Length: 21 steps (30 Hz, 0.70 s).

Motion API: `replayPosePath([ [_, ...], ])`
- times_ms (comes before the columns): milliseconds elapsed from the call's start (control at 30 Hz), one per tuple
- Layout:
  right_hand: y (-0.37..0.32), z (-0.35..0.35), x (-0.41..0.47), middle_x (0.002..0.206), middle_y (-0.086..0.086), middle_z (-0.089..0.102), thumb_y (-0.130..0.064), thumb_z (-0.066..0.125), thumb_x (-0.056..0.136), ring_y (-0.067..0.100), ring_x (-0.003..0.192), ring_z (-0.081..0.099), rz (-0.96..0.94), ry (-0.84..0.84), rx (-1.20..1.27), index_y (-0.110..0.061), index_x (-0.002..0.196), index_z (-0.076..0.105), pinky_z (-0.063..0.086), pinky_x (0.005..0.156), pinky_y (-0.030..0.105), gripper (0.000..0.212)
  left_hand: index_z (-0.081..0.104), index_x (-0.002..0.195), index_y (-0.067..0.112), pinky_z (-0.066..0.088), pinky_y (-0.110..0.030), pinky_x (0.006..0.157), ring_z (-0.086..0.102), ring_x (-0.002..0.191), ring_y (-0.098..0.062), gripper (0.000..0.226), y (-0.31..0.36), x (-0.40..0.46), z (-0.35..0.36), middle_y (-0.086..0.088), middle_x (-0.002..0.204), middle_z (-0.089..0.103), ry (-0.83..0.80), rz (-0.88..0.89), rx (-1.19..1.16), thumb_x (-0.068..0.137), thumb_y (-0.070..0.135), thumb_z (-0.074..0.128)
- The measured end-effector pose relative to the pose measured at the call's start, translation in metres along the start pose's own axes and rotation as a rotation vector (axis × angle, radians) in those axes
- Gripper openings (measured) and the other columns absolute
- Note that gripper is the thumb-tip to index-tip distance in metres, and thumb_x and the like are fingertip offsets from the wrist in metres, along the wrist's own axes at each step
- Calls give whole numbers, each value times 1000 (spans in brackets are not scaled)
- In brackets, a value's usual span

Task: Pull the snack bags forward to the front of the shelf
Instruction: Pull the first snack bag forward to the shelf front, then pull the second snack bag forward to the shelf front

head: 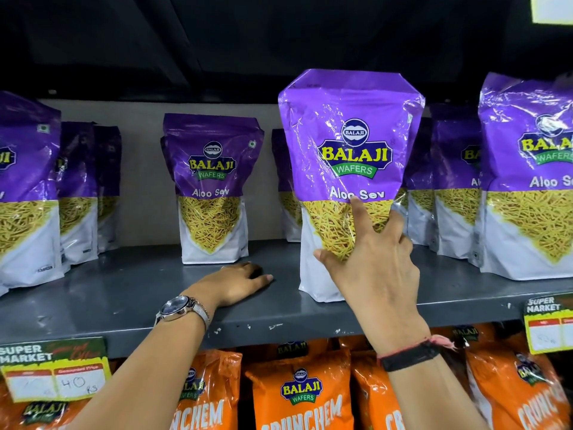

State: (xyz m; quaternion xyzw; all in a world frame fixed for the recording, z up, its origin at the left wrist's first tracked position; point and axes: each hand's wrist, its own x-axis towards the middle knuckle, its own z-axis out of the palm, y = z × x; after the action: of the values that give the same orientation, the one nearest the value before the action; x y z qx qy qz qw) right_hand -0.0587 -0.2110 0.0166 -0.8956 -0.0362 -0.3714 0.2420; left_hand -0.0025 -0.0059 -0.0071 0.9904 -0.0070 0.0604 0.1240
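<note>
A grey metal shelf [130, 293] carries purple and white Aloo Sev bags, all upright. The front bag [347, 169] stands near the shelf's front edge, right of middle. To its left and further back stands a second bag [212, 187], with another close behind it. Far to the left is a row of bags [28, 193] running backward. Just right of the front bag, further back, more bags [452, 187] cluster, and beyond them one large bag [530, 181] stands forward. The left hand [238, 282] rests flat on bare shelf, left of the front bag.
</note>
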Motion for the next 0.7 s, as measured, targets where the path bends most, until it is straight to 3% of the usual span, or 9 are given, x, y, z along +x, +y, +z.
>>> replayPosePath([
  [200,-8,-6,-9,155,20,-6,-55,63,78,40,142,9,-49,29,-29,-32,147,7,46,94,52,91,41,136,17,30,-31,108,39,132,-23,56,0,-4,-2,-6,146,42,12,33,-9,91,50,36],
  [333,-32,2,-11,144,27,38,-38,73,75,47,130,38,-324,340,117,-13,137,44,42,98,57,72,36,139,19,27,-30,110,36,135,-22,61,-15,-15,-12,-5,149,38,-9,-24,5,89,53,37],
  [400,-56,16,-10,136,24,50,-29,70,80,43,124,47,-460,384,228,-9,132,50,44,97,55,59,34,140,19,27,-31,111,35,135,-23,62,-34,-27,-19,-6,150,36,14,-72,45,89,54,36],
  [533,-113,55,1,143,19,43,-25,52,92,35,132,40,-603,186,271,-8,138,41,39,107,47,50,37,138,15,27,-33,111,35,135,-25,61,-81,-52,-36,-10,149,37,54,-202,147,90,53,33],
  [700,-174,106,27,154,19,16,-37,51,92,38,138,22,-453,-70,226,-14,147,16,33,107,50,69,50,124,13,35,-33,102,45,125,-27,52,-125,-69,-50,-14,135,51,101,-216,194,91,50,36],
])
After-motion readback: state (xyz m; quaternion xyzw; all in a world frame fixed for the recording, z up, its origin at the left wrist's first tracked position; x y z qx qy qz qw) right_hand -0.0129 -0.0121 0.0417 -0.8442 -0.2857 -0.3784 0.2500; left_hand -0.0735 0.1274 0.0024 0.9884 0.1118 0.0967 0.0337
